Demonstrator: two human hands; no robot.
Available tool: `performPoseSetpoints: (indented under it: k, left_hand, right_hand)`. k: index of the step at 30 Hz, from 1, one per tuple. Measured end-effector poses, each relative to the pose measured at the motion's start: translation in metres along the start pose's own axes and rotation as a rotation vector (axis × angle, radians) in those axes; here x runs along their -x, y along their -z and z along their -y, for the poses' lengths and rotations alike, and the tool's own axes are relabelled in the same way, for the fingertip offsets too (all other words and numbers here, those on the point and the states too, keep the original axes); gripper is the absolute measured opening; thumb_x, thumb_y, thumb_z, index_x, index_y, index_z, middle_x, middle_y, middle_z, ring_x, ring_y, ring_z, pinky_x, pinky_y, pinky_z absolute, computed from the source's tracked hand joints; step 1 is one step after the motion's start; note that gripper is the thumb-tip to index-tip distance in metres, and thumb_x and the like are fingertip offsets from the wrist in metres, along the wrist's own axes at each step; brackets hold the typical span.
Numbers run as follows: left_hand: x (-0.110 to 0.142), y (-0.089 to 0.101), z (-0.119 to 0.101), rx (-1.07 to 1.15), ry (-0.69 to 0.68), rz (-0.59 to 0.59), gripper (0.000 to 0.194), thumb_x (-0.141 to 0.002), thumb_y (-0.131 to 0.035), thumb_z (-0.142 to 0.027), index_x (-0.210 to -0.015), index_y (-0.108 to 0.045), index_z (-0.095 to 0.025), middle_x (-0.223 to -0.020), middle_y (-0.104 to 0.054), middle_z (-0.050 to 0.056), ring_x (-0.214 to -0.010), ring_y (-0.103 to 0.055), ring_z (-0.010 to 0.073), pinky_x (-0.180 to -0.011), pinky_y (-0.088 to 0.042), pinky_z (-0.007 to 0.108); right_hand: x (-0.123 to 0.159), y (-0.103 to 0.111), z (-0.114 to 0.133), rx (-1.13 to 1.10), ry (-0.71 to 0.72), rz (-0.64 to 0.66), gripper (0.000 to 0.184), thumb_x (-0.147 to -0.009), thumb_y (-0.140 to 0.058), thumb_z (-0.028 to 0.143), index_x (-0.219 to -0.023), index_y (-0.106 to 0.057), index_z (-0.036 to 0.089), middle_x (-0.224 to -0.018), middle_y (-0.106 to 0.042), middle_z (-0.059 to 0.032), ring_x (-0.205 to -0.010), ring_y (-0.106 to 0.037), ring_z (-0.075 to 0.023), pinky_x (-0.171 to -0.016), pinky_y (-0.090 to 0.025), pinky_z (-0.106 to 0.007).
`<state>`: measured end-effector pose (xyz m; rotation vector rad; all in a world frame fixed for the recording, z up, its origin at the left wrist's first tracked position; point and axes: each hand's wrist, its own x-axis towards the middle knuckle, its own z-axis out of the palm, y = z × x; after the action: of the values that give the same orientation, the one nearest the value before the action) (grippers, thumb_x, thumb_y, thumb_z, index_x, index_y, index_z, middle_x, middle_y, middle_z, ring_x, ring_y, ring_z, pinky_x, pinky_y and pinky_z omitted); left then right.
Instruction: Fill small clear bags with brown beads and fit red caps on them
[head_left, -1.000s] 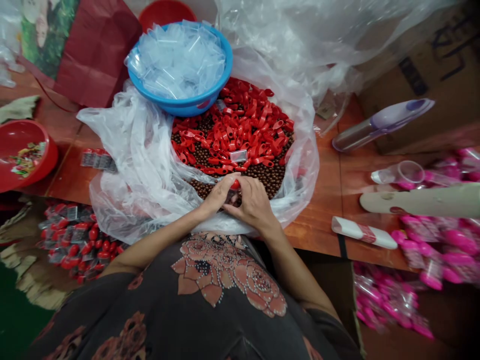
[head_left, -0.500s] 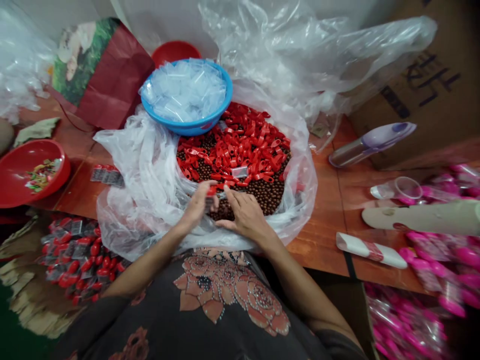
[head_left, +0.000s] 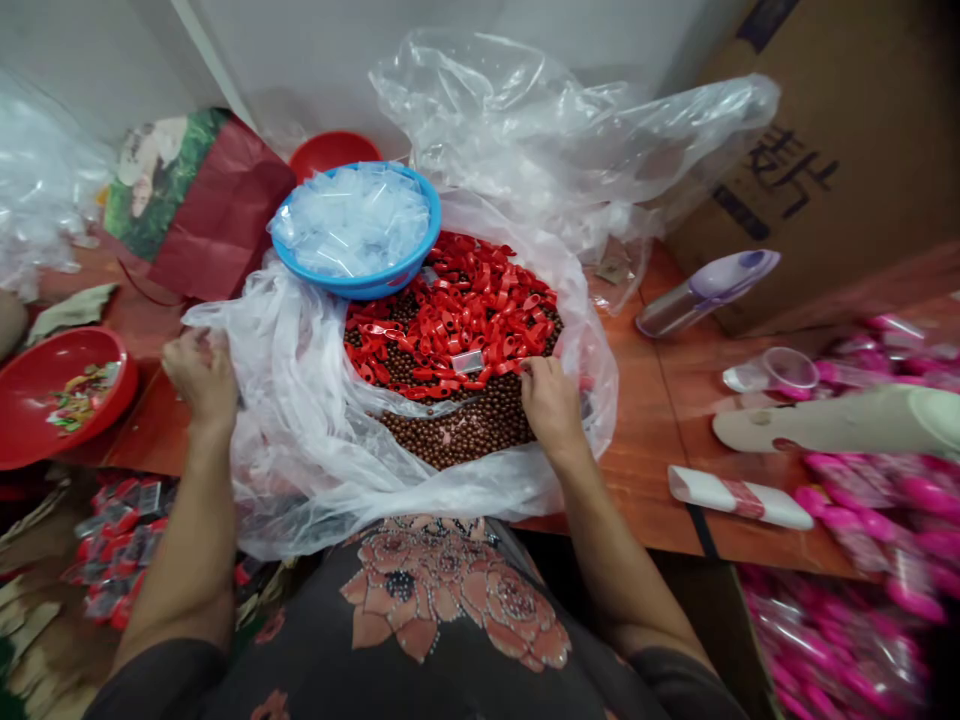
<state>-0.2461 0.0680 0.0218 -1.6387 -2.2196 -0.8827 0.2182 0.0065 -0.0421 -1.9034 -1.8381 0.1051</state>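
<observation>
My left hand [head_left: 201, 378], fingers curled downward, is over the table at the left edge of the white plastic bag [head_left: 277, 400]. Whatever lies under its fingers is hidden. On the right side of the open bag, the fingers of my right hand [head_left: 551, 405] are drawn together at the edge of the red plastic pieces [head_left: 480, 300]; I cannot make out what is in them. Small brown balls [head_left: 450, 432] fill the bag beneath these pieces. A small clear case [head_left: 468, 361] lies among them.
A blue basin [head_left: 360, 285] of clear plastic pieces rests at the bag's back left. Left stands a red bowl [head_left: 97, 400] with colourful bits. To the right are a purple-topped flask [head_left: 709, 290], a clear cup [head_left: 793, 370], a white roll [head_left: 739, 497] and a cardboard box [head_left: 840, 230].
My left hand has moved from the bag's front to the table on the left. My right hand has shifted right, its fingers now drawn together. The view has tilted slightly.
</observation>
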Motion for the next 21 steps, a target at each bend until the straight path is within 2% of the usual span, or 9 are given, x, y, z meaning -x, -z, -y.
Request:
performPoseSetpoints:
  k: [2, 4, 6, 8, 10, 13, 16, 19, 21]
  left_hand:
    - [0.012, -0.007, -0.050, 0.206, -0.091, -0.021, 0.022, -0.091, -0.054, -0.033, -0.106, -0.063, -0.020, -0.103, -0.063, 0.002, -0.102, -0.055, 0.0208, -0.096, -0.044, 0.041]
    - [0.034, -0.020, -0.110, 0.447, -0.291, 0.249, 0.023, -0.095, -0.051, -0.033, -0.103, -0.066, -0.019, -0.100, -0.064, 0.001, -0.098, -0.056, 0.0189, -0.094, -0.043, 0.036]
    - [0.061, -0.041, -0.167, 0.527, -0.522, 0.540, 0.025, -0.096, -0.051, -0.032, -0.102, -0.069, -0.017, -0.098, -0.066, 0.004, -0.097, -0.057, 0.0196, -0.093, -0.042, 0.035]
    - [0.086, -0.065, -0.212, 0.496, -0.618, 0.683, 0.020, -0.092, -0.058, -0.029, -0.099, -0.071, -0.017, -0.093, -0.067, 0.007, -0.092, -0.057, 0.0206, -0.088, -0.042, 0.034]
    - [0.103, -0.084, -0.240, 0.379, -0.676, 0.779, 0.019, -0.090, -0.059, -0.025, -0.101, -0.071, -0.015, -0.097, -0.068, 0.010, -0.095, -0.056, 0.0232, -0.089, -0.041, 0.035]
    - [0.111, -0.092, -0.250, 0.293, -0.699, 0.813, 0.024, -0.089, -0.059, -0.022, -0.108, -0.070, -0.013, -0.104, -0.067, 0.014, -0.102, -0.055, 0.0265, -0.091, -0.040, 0.036]
    - [0.113, -0.074, -0.237, 0.358, -0.654, 0.837, 0.025, -0.088, -0.058, -0.025, -0.107, -0.072, -0.016, -0.101, -0.068, 0.012, -0.098, -0.057, 0.0257, -0.088, -0.041, 0.035]
    - [0.128, -0.051, -0.220, 0.475, -0.522, 1.068, 0.021, -0.084, -0.060, -0.028, -0.099, -0.075, -0.021, -0.089, -0.071, 0.005, -0.082, -0.062, 0.0210, -0.076, -0.043, 0.031]
    - [0.145, -0.045, -0.215, 0.508, -0.437, 1.215, 0.018, -0.080, -0.062, -0.025, -0.090, -0.076, -0.022, -0.080, -0.071, 0.004, -0.071, -0.062, 0.0197, -0.067, -0.041, 0.030]
  right_hand:
    - [0.000, 0.001, -0.006, 0.021, -0.031, -0.001, 0.026, -0.092, -0.042, 0.018, -0.097, -0.066, 0.014, -0.093, -0.062, -0.0133, -0.082, -0.058, -0.0263, -0.075, -0.048, -0.040]
    - [0.001, 0.001, -0.008, 0.037, -0.028, 0.006, 0.023, -0.092, -0.044, 0.020, -0.096, -0.067, 0.015, -0.093, -0.061, -0.0127, -0.082, -0.058, -0.0258, -0.075, -0.048, -0.040]
    - [0.002, -0.001, -0.008, 0.048, -0.006, 0.008, 0.022, -0.091, -0.047, 0.022, -0.100, -0.066, 0.016, -0.097, -0.061, -0.0130, -0.084, -0.058, -0.0257, -0.076, -0.048, -0.040]
    - [0.003, -0.003, -0.008, 0.054, 0.008, 0.014, 0.021, -0.090, -0.049, 0.021, -0.103, -0.064, 0.015, -0.099, -0.062, -0.0139, -0.088, -0.059, -0.0266, -0.080, -0.049, -0.041]
    - [0.004, -0.005, -0.010, 0.047, 0.001, 0.034, 0.020, -0.088, -0.051, 0.020, -0.103, -0.063, 0.014, -0.098, -0.063, -0.0148, -0.091, -0.060, -0.0281, -0.082, -0.049, -0.043]
    - [0.005, -0.006, -0.019, -0.061, -0.008, 0.051, 0.023, -0.087, -0.054, 0.023, -0.107, -0.063, 0.014, -0.100, -0.067, -0.0147, -0.095, -0.062, -0.0291, -0.086, -0.051, -0.046]
    - [0.010, -0.004, -0.029, -0.235, -0.054, -0.007, 0.034, -0.091, -0.051, 0.030, -0.122, -0.059, 0.018, -0.119, -0.067, -0.0133, -0.109, -0.062, -0.0276, -0.095, -0.051, -0.047]
    - [0.016, 0.002, -0.031, -0.312, -0.135, -0.016, 0.036, -0.095, -0.045, 0.036, -0.124, -0.061, 0.020, -0.126, -0.067, -0.0120, -0.115, -0.062, -0.0268, -0.100, -0.049, -0.049]
    - [0.022, 0.006, -0.029, -0.336, -0.170, 0.000, 0.035, -0.096, -0.045, 0.036, -0.120, -0.064, 0.019, -0.123, -0.069, -0.0123, -0.114, -0.063, -0.0267, -0.100, -0.049, -0.049]
